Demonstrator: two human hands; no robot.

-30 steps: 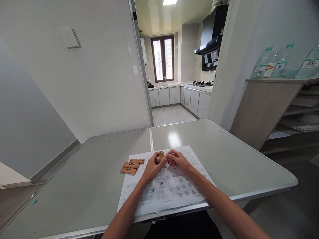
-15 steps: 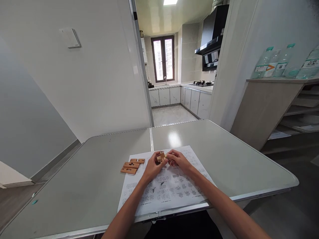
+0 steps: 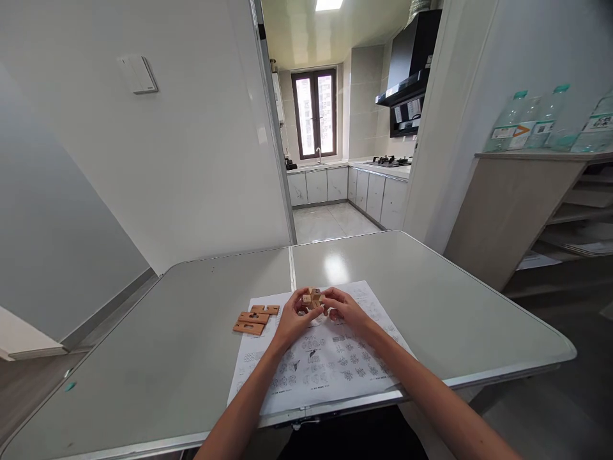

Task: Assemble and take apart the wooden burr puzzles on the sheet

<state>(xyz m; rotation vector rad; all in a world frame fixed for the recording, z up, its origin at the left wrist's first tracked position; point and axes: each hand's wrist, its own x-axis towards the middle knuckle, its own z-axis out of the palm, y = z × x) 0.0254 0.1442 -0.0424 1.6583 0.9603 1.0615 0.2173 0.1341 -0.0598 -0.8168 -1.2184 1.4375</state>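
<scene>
Wooden blk (image 3: 313,297) turned vs prev frame; grip: L hand (image 3: 291,321) + R hand (image 3: 348,310) pinching it.

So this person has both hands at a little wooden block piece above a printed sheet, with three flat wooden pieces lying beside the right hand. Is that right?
Not quite: the head view shows the three flat wooden pieces beside the left hand, not the right hand. Both hands are indeed at the wooden block piece above the printed sheet.
</scene>
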